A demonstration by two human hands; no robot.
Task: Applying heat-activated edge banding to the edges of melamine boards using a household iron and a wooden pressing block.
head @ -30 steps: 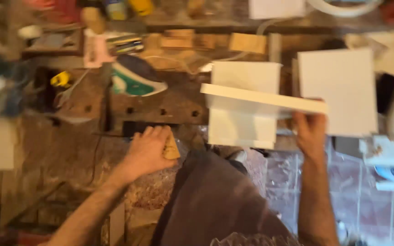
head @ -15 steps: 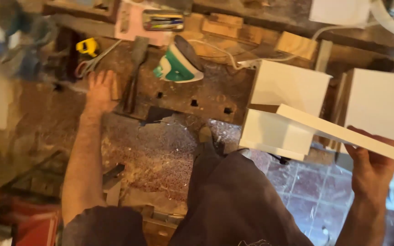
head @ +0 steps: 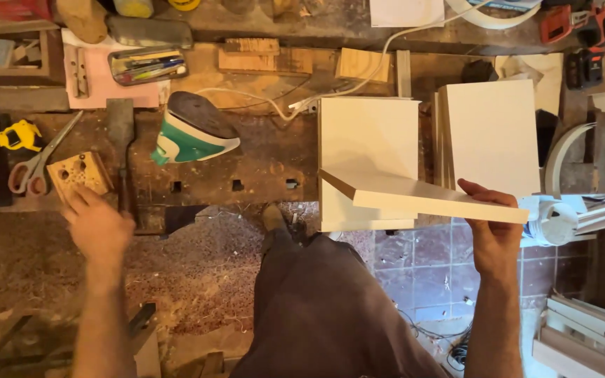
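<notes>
On the far right of the dark wooden workbench (head: 246,175), the right hand (head: 493,234) holds a long white board (head: 421,198) by its right end, with the fingers closed around the end from below and the thumb lying on top, so the board is clamped and stays almost level above the bench edge and above the tiled floor (head: 421,269). I think the grip at one end lets the person keep the panel free of the bench, away from the two white panels that are already there: one white panel (head: 369,136) lies flat just behind the held board, and another white panel (head: 495,133) lies to the right of it, a little apart. The left hand (head: 96,224) is stretched to the left part of the bench, and its fingers, held together and nearly straight, touch a small wooden block (head: 78,173) with holes in its top; the hand does not yet grip it, as far as I can see. Just beside the block lie scissors (head: 36,164) and a yellow tape measure (head: 19,135), and a green and white iron (head: 190,133) rests on its side near the middle. A tin of pencils (head: 148,65) stands farther back, probably kept there to leave the front free for work.
</notes>
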